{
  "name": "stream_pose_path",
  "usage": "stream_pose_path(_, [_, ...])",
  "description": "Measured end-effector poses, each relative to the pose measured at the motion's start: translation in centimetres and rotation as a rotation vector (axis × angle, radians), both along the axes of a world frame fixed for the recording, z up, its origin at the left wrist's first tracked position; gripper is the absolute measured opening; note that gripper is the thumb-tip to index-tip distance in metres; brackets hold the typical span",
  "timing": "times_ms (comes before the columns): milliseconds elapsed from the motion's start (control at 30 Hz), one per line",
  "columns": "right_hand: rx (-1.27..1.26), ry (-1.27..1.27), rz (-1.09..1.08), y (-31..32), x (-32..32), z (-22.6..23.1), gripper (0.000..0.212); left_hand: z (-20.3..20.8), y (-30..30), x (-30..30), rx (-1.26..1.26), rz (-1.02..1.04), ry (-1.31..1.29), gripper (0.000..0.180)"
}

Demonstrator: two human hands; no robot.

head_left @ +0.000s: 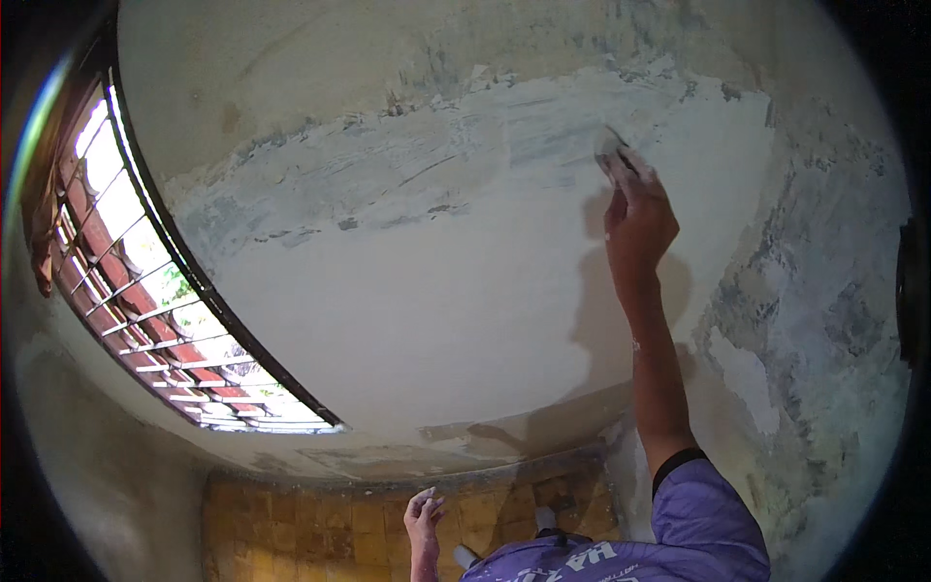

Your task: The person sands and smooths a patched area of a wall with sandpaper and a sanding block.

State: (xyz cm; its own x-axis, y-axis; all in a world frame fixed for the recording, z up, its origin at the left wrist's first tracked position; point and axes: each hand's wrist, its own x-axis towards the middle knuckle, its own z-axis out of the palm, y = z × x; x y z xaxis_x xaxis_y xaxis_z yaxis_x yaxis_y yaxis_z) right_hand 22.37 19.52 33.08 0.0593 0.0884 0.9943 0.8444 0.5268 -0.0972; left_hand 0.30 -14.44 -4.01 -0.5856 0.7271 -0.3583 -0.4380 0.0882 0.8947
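Observation:
My right hand (640, 209) is raised on an outstretched arm, its whitened fingers closed on a small flat putty scraper (608, 142). The pale scraper meets the wall within a band of grey-white putty (388, 160); the fingers partly cover it. Below that band, the wall (436, 301) has a smoother off-white coat, where the shadow of my arm falls. My left hand (424, 514) is low in front of me, away from the wall. Its fingers are curled together and dusted white; whatever they may hold is too small to make out.
A barred window (165, 291) with a dark frame is on the left. Rough, patchy grey wall (805, 291) lies to the right, with a dark object (908, 291) at the far right edge. Yellow-brown floor tiles (291, 524) show below, near my feet.

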Motion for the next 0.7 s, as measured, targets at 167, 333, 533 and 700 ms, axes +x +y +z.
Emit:
stream_pose_path(167, [-0.290, -0.208, 0.008, 0.1, -4.1, -10.1, 0.034, 0.6, -0.9, 0.3, 0.000, 0.032, -0.008, 0.023])
stream_pose_path(333, [-0.568, -0.244, 0.368, -2.9, -4.9, -15.4, 0.037, -0.3, -2.7, -0.5, 0.016, 0.068, -0.016, 0.023])
stream_pose_path(533, [0.056, -0.039, 0.080, -0.4, -4.5, -1.1, 0.026, -0.9, -5.1, -2.3, -0.016, 0.100, 0.024, 0.023])
stream_pose_path(700, [0.009, -0.313, -0.103, 1.5, -8.3, -9.7, 0.020, -0.5, -5.3, -2.7, -0.006, 0.109, 0.015, 0.024])
